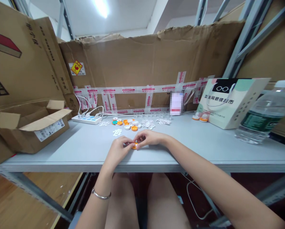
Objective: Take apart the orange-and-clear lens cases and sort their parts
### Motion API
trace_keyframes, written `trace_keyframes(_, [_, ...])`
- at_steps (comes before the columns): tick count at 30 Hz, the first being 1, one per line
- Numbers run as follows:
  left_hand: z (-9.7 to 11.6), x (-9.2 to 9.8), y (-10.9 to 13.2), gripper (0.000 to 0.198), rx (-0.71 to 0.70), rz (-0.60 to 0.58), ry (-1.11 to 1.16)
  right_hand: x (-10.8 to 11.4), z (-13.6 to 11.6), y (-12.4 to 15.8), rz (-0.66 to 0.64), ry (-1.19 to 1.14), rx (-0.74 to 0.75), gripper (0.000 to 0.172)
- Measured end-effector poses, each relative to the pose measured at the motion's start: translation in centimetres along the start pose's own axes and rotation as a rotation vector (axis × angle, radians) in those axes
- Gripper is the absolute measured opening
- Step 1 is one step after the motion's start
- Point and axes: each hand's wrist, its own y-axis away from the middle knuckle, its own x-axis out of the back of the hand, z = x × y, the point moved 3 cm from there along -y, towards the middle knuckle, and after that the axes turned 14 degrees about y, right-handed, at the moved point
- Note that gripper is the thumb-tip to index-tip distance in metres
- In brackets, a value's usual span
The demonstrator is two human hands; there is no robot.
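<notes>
Near the table's front edge, an orange round piece [135, 146] with something white inside lies between my hands. My left hand [120, 147] has its fingers closed at the piece's left side. From the right, my right hand [148, 138] pinches the same piece, and its fingers hide part of it. Just behind are several orange and white round pieces [134, 128] and a teal one [114, 122]. Small white parts [117, 132] lie in a pile to the left, and clear and white small parts [147, 124] are heaped to the right.
A white power strip [87, 119] and an open cardboard box [32, 133] stand at left. A phone-like upright object [177, 103] leans at the back. At right are orange-and-clear pieces [204, 118], a paper bag [228, 108] and a water bottle [264, 114].
</notes>
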Motion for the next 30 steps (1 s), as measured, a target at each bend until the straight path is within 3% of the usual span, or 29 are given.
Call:
trace_keyframes(8, [1.2, -0.4, -1.7, 0.011, 0.054, -0.179, -0.392, -0.1, 0.1, -0.1, -0.012, -0.024, -0.031, 0.041])
trace_keyframes(15, [1.9, -0.1, -3.2, 0.010, 0.047, -0.365, -0.426, -0.2, 0.4, 0.0, -0.024, -0.025, -0.039, 0.042])
trace_keyframes(30, [1.7, 0.1, -2.9, 0.013, -0.103, -0.390, -0.490, -0.2, 0.6, -0.2, -0.007, -0.042, -0.021, 0.037])
